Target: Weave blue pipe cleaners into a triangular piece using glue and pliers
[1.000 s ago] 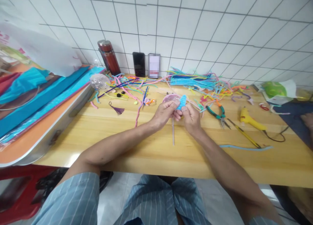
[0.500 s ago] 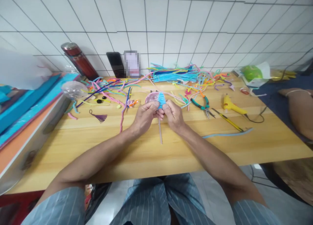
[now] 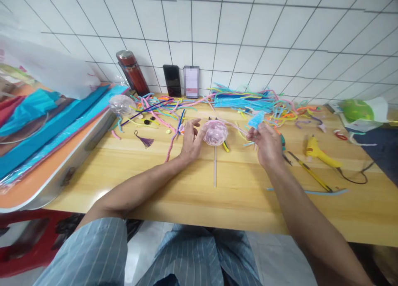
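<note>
1. Head view: clear pink crinkly ball on a thin pale stick (image 3: 215,133) sits mid-bench. The ball end touches the left hand; the stick runs toward the bench's near edge, lying on the light wooden bench (image 3: 199,194).
2. Left hand (image 3: 190,140): grip open, fingers spread, thumb and fingertips resting against the ball's left side. Steadying it, not clamping it. Forearm lies low across the bench, angled in from the left.
3. Right hand (image 3: 268,144): grip pinched shut on a small light-blue fuzzy fan-shaped piece (image 3: 256,120), held up just right of the ball, apart from it. Wrist raised, palm facing inward.
4. Handling, my read: the ball looks like thin film, so very light and easy to crush or dent. Take it by the stick or cup it loosely. The stick looks stiff but slim, likely to roll.
5. The blue piece looks like soft bent pipe cleaner: light, and it deforms if squeezed. Pinch at its narrow base.
6. Nearby: heap of coloured pipe cleaners (image 3: 242,101) behind, yellow glue gun (image 3: 319,151) to the right, well apart from both hands.
</note>
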A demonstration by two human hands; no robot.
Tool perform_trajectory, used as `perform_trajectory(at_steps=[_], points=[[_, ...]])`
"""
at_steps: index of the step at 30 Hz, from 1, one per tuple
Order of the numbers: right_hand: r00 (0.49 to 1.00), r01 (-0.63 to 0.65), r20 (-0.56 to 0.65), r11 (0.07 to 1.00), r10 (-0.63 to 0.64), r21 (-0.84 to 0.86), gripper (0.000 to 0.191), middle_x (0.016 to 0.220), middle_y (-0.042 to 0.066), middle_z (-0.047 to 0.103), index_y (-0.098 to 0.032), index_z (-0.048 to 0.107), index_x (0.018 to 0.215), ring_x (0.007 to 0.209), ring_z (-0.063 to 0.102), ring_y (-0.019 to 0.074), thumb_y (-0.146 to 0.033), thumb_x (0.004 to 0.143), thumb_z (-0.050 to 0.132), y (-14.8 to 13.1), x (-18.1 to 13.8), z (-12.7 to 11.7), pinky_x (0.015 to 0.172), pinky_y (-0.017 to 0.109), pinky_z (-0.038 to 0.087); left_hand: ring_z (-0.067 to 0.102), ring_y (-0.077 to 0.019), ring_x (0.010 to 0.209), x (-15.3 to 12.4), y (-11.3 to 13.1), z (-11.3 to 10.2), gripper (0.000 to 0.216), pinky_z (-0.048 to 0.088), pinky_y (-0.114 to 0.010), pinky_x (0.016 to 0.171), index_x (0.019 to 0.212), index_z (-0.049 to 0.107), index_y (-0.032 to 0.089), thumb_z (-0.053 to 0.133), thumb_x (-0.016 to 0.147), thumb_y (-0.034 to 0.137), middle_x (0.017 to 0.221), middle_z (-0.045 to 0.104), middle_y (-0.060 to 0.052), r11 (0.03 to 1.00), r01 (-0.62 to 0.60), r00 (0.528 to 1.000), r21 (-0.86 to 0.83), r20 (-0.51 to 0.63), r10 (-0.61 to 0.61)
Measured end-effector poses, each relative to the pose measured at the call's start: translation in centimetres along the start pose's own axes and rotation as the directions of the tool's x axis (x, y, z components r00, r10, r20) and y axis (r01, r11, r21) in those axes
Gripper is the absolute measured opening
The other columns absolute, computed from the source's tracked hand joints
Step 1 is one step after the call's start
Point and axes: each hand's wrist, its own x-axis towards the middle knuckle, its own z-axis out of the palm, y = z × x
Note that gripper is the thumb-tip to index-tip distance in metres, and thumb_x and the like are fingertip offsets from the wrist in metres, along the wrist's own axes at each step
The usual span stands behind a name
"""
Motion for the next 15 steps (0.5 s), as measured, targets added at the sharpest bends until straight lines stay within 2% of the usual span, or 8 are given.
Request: perform_trajectory(at_steps=[3, 6, 8, 11, 15], points=[[0.993, -0.118, 0.002, 0.993, 0.118, 0.024, 0.042, 0.081, 0.002, 0.072, -0.022, 0.065, 0.078, 0.076, 0.071, 0.0176, -0.059, 0.075, 0.085, 1.8, -1.2, -0.7, 0.069, 0.03, 0.06, 0.058, -0.0252, 0.113, -0.1, -0.9, 0.2, 0.065, 0.049, -0.045, 0.102, 0.133, 0.055, 0.019, 0.052, 0.097, 0.073, 0.133, 0.058, -0.015, 0.999, 0.012, 0.999, 0.036, 0.031, -0.013], [0.985, -0.173, 0.001, 0.981, 0.173, 0.088, 0.041, 0.085, 0.002, 0.073, -0.024, 0.069, 0.086, 0.088, 0.075, 0.0211, -0.057, 0.072, 0.087, 3.4, -2.2, -0.4, 0.078, 0.034, 0.061, 0.054, -0.0333, 0.133, -0.3, -1.8, 0.5, 0.083, 0.046, -0.053, 0.112, 0.147, 0.045, 0.021, 0.068, 0.086, 0.073, 0.152, 0.048, -0.02, 0.996, 0.061, 0.987, 0.066, 0.148, -0.07], [0.985, -0.173, -0.004, 0.978, 0.175, 0.121, 0.04, 0.082, 0.0, 0.071, -0.025, 0.068, 0.084, 0.095, 0.075, 0.022, -0.057, 0.071, 0.088, 4.1, -2.3, 0.2, 0.084, 0.035, 0.061, 0.047, -0.0377, 0.145, -0.4, -2.2, 0.8, 0.101, 0.042, -0.057, 0.118, 0.154, 0.038, 0.022, 0.08, 0.075, 0.07, 0.16, 0.042, -0.022, 0.996, 0.046, 0.971, 0.071, 0.233, -0.062], [0.986, -0.162, -0.012, 0.973, 0.167, 0.165, 0.039, 0.08, -0.002, 0.069, -0.026, 0.065, 0.08, 0.098, 0.074, 0.0211, -0.058, 0.071, 0.086, 5.0, -1.8, 1.8, 0.088, 0.035, 0.059, 0.042, -0.0403, 0.15, -0.7, -2.4, 1.2, 0.114, 0.038, -0.058, 0.124, 0.157, 0.035, 0.018, 0.088, 0.067, 0.065, 0.16, 0.042, -0.024, 0.999, -0.006, 0.957, 0.045, 0.29, -0.007], [0.989, -0.135, -0.027, 0.973, 0.143, 0.186, 0.038, 0.076, -0.005, 0.063, -0.026, 0.061, 0.077, 0.085, 0.07, 0.0161, -0.057, 0.074, 0.082, 6.6, -1.0, 4.2, 0.084, 0.03, 0.058, 0.053, -0.0377, 0.142, -0.6, -2.2, 1.8, 0.097, 0.042, -0.055, 0.122, 0.148, 0.047, 0.019, 0.088, 0.071, 0.062, 0.151, 0.055, -0.02, 0.999, -0.041, 0.956, 0.003, 0.292, 0.038]])
